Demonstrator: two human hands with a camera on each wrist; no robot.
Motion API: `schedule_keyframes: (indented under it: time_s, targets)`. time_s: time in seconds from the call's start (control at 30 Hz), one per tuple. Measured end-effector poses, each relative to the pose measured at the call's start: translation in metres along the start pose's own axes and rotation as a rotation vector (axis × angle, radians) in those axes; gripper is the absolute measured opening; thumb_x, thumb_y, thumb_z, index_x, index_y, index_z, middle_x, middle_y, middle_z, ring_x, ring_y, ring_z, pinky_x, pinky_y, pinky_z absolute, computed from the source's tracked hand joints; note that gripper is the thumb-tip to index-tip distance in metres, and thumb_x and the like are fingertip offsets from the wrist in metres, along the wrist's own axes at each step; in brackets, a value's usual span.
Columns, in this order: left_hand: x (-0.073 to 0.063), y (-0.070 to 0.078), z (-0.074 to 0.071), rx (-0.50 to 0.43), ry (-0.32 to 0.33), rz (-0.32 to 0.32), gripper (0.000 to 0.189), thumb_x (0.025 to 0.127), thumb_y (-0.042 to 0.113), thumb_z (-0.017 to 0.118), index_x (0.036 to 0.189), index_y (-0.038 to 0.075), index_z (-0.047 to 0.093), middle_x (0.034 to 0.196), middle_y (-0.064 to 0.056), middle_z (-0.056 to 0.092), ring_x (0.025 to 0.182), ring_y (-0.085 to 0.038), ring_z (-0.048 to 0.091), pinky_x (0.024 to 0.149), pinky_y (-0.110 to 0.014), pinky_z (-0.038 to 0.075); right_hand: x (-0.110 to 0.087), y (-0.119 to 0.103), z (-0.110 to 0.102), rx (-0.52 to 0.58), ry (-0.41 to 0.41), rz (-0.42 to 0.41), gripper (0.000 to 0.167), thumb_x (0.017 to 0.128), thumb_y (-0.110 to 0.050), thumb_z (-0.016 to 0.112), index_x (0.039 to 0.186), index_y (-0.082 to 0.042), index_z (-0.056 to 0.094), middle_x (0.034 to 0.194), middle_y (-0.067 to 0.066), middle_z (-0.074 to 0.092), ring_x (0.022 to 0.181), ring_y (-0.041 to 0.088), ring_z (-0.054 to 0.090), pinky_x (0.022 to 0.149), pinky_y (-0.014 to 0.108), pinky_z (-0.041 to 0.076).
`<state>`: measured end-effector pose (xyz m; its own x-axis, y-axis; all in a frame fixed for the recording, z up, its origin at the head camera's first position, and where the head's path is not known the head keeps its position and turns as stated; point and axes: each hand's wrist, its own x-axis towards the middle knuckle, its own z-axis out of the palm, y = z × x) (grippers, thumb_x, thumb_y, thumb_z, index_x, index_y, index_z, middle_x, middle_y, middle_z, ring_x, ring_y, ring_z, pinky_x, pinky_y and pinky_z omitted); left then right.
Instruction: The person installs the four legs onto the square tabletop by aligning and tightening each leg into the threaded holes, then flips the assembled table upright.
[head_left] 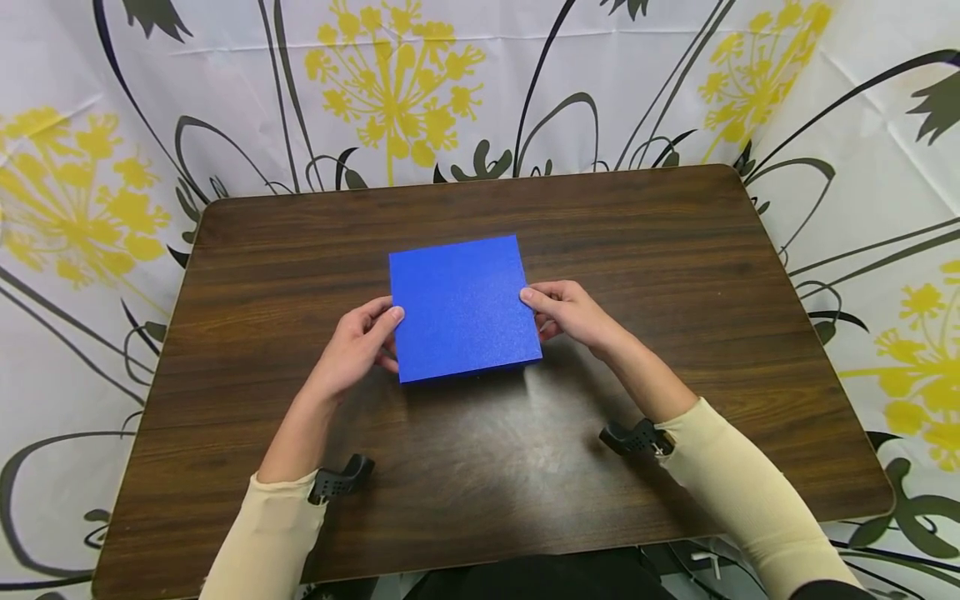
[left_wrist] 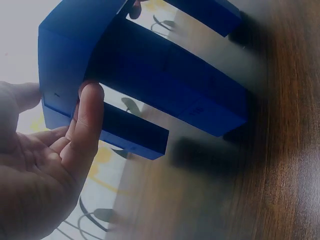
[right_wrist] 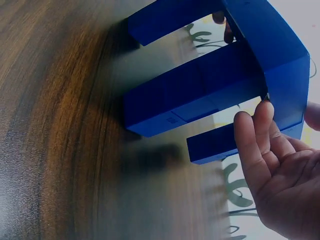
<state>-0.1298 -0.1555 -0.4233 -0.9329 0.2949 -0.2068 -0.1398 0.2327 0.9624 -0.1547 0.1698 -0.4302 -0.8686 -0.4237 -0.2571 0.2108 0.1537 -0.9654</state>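
Note:
A small blue square-topped table (head_left: pixel 465 308), like a low stool with several thick block legs, is held top up over the middle of the wooden desk. My left hand (head_left: pixel 358 343) grips its left edge, thumb on the top and fingers underneath. On the opposite edge, my right hand (head_left: pixel 564 310) pinches the top in the same way. From the left wrist, a thick blue leg (left_wrist: pixel 175 80) slants down close over the wood. The right wrist view shows another leg (right_wrist: pixel 190 90) with a dark shadow near its foot. From above, the top hides the legs.
The brown wood-grain desk (head_left: pixel 637 233) has rounded corners. Behind and beside it hangs a white curtain (head_left: pixel 465 92) with yellow flowers and dark stems. Black straps (head_left: pixel 341 479) circle both wrists over cream sleeves. Cables (head_left: pixel 697 562) show below the front edge.

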Motion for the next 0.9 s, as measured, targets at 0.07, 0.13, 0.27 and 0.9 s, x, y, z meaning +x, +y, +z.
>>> schedule_keyframes:
  time_s: [0.07,0.13,0.27,0.9]
  targets:
    - [0.0017,0.0,0.0007,-0.006,0.004,-0.02,0.051,0.104,0.031,0.051,0.137,-0.007,0.047,0.084,-0.014,0.056,0.067,-0.018,0.062,0.058,-0.039,0.057,0.0013,0.0012,0.0001,0.008,0.011,0.019,0.045,0.102,-0.028,0.052,0.131,0.007,0.057,0.091,0.011,0.07,0.073,0.018,0.068,0.073,0.049,0.056]
    - [0.0033,-0.0005,0.0011,-0.012,0.01,-0.034,0.051,0.103,0.032,0.051,0.138,-0.006,0.047,0.086,-0.014,0.058,0.067,-0.018,0.061,0.058,-0.039,0.057,0.0029,0.0021,0.0004,0.015,0.022,0.032,0.045,0.102,-0.028,0.052,0.13,0.007,0.057,0.089,0.009,0.07,0.072,0.017,0.067,0.07,0.044,0.057]
    - [0.0052,-0.0016,0.0013,-0.027,0.013,-0.048,0.051,0.104,0.031,0.05,0.138,-0.006,0.047,0.089,-0.013,0.061,0.066,-0.017,0.062,0.058,-0.039,0.057,0.0051,0.0034,0.0004,0.019,0.033,0.05,0.046,0.102,-0.029,0.052,0.131,0.007,0.057,0.087,0.008,0.07,0.071,0.016,0.066,0.067,0.038,0.056]
    - [0.0062,-0.008,-0.002,-0.089,-0.019,-0.054,0.056,0.104,0.036,0.048,0.143,-0.004,0.042,0.096,-0.01,0.064,0.069,-0.016,0.063,0.058,-0.035,0.057,0.0091,0.0045,-0.0034,0.019,0.003,0.092,0.048,0.102,-0.035,0.052,0.13,0.004,0.057,0.093,0.011,0.07,0.078,0.019,0.067,0.076,0.046,0.056]
